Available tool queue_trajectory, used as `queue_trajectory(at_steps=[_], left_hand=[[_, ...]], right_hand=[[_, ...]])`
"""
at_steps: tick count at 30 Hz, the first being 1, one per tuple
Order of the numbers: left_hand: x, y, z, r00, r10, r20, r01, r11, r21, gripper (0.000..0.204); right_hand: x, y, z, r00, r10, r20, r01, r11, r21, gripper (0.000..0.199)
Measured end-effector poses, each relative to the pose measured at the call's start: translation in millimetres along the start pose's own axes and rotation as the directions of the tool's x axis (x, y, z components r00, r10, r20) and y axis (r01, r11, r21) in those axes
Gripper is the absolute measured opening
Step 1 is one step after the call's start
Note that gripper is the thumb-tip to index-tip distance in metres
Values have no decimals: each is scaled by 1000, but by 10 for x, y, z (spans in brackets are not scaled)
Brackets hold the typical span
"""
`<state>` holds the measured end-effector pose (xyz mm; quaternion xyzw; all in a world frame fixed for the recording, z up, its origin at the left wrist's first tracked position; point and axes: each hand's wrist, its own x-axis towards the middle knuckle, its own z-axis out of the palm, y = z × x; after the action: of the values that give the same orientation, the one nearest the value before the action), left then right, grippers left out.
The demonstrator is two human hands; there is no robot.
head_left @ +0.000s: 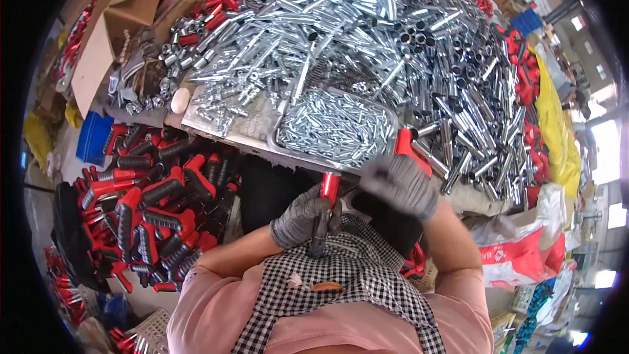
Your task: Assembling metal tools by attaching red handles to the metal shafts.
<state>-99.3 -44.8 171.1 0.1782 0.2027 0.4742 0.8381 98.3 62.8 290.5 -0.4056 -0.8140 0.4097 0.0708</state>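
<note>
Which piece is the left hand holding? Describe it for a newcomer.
Find the big heap of metal tubes, then the tray of small metal pins at its near edge. Below that in view, the gloved left hand grips a dark piece with a red end, red end upward. Unlike the red-and-black handles piled at left, it is hand-held.

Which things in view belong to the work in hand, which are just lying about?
Likely in use:
red-and-black piece, held in the left hand
small metal pins in the tray, near the blurred right hand
silver tubes, heaped handles

Probably just lying about:
white oval object
blue bin
yellow sheet
red-and-white bag
</note>
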Motion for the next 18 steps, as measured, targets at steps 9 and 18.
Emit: queue_trajectory(at_steps=[9, 18], left_hand=[[-29, 50, -51, 995, -81, -59, 83, 996, 29, 46], [-72, 176, 116, 978, -5, -207, 56, 968, 243, 27]], right_hand=[[2066, 338, -184, 847, -510, 148, 352, 331, -875, 27], [2093, 551, -664, 893, 71, -444, 242, 758, 606, 26]])
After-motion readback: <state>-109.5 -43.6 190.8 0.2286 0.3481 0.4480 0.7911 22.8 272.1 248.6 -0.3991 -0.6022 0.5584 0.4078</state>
